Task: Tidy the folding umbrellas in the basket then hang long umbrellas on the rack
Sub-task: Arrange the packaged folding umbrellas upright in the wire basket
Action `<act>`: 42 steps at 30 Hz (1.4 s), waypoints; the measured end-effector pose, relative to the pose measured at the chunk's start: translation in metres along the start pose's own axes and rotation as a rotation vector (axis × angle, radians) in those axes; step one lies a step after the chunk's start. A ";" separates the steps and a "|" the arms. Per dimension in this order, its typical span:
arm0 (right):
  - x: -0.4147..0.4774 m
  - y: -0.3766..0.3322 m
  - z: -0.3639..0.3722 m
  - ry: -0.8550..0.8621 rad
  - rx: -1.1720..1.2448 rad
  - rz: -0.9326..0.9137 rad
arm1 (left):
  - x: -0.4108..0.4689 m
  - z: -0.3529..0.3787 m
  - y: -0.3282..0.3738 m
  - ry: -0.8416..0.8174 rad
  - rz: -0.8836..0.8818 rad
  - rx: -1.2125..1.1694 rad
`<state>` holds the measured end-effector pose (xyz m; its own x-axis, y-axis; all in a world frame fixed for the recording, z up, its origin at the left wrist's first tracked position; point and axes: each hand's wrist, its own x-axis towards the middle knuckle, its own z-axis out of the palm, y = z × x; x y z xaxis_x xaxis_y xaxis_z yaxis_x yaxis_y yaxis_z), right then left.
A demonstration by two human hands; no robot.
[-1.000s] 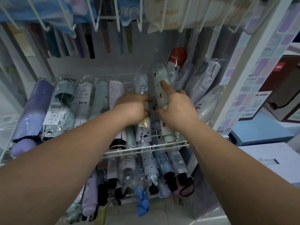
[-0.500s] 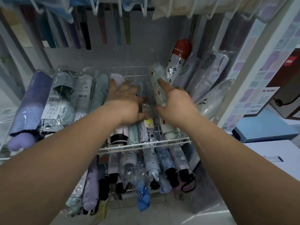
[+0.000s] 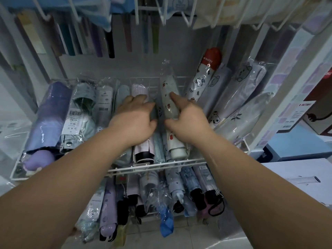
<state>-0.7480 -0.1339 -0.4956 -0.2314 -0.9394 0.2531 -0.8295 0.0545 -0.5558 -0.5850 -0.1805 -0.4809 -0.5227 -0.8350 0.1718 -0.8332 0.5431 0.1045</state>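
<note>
The left hand (image 3: 133, 116) covers the middles of the umbrellas (image 3: 142, 151) under it; whether it grips 1 cannot be told. The right hand (image 3: 186, 119), round the spotted umbrella (image 3: 167, 85), hides its middle. Print on the labels (image 3: 72, 121) is too small to read. The top edge cuts off the long umbrellas (image 3: 109, 42), and the right edge cuts off the red box (image 3: 323, 87).
</note>
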 end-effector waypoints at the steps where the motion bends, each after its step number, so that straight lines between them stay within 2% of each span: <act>1: -0.001 -0.003 0.004 -0.017 -0.012 -0.008 | -0.002 -0.001 -0.001 -0.024 -0.010 -0.023; 5: -0.005 -0.003 0.009 -0.064 -0.044 -0.040 | -0.004 -0.010 -0.011 -0.126 0.014 -0.093; 11: 0.000 0.000 0.005 -0.161 -0.153 -0.082 | -0.008 -0.016 -0.020 -0.248 0.071 0.054; 21: -0.020 0.003 0.003 -0.294 -0.126 -0.044 | -0.013 -0.006 -0.020 -0.220 0.093 0.090; 25: -0.031 -0.001 -0.005 -0.499 -0.104 -0.014 | -0.017 -0.006 -0.016 -0.198 0.079 0.050; 27: -0.028 -0.004 -0.016 -0.544 -0.044 0.010 | -0.018 -0.006 -0.015 -0.183 0.078 0.036; 29: -0.015 -0.009 -0.022 -0.468 0.016 0.045 | -0.018 -0.004 -0.015 -0.165 0.080 0.019; 32: 0.003 -0.016 -0.013 -0.271 -0.118 -0.016 | -0.021 -0.002 -0.014 -0.145 0.074 0.024; 37: 0.005 -0.020 0.015 -0.257 -0.227 -0.021 | -0.027 -0.002 -0.014 -0.115 0.062 0.096; 42: -0.002 -0.014 0.027 -0.188 -0.226 0.002 | -0.029 -0.004 -0.018 -0.167 0.070 0.083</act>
<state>-0.7223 -0.1422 -0.5092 -0.1526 -0.9842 0.0897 -0.9263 0.1108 -0.3601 -0.5546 -0.1657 -0.4835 -0.5967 -0.8024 0.0102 -0.8022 0.5968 0.0158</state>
